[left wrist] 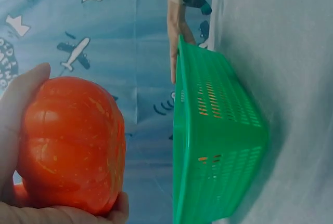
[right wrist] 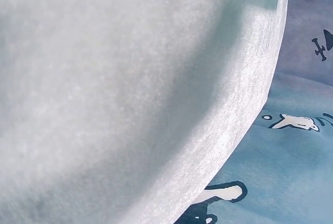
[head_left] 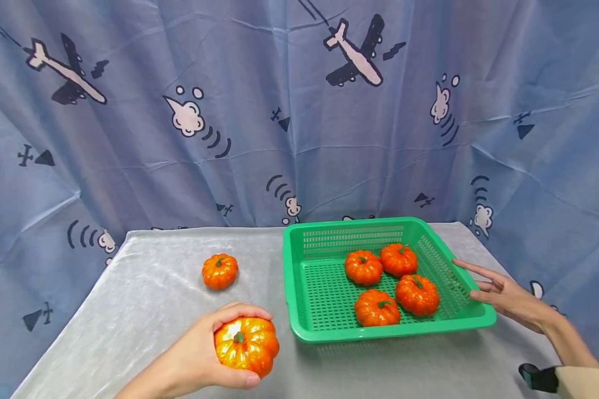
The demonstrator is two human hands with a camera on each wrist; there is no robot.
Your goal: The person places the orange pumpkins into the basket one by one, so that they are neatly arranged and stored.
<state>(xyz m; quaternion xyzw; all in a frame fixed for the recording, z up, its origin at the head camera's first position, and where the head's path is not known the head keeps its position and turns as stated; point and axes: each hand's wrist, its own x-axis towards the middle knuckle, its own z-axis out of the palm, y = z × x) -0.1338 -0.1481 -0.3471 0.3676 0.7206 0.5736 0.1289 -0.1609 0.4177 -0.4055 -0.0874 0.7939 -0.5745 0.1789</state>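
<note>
My left hand (head_left: 202,350) grips a small orange pumpkin (head_left: 247,344) with a green stem, thumb below and fingers round its far side. In the left wrist view the same pumpkin (left wrist: 73,146) hangs in the air, apart from the green basket (left wrist: 223,130). My right hand (head_left: 509,296) lies along the right rim of the green plastic basket (head_left: 293,277), its fingers extended and touching or close to the edge. Several orange pumpkins (head_left: 363,267) sit inside, toward the basket's right half. Neither the right hand nor the pumpkins show in the right wrist view.
Another orange pumpkin (head_left: 219,271) stands on the grey-white cloth-covered table (head_left: 155,277), left of the basket and beyond my left hand. A blue curtain (head_left: 249,111) printed with planes hangs behind the table and along its sides.
</note>
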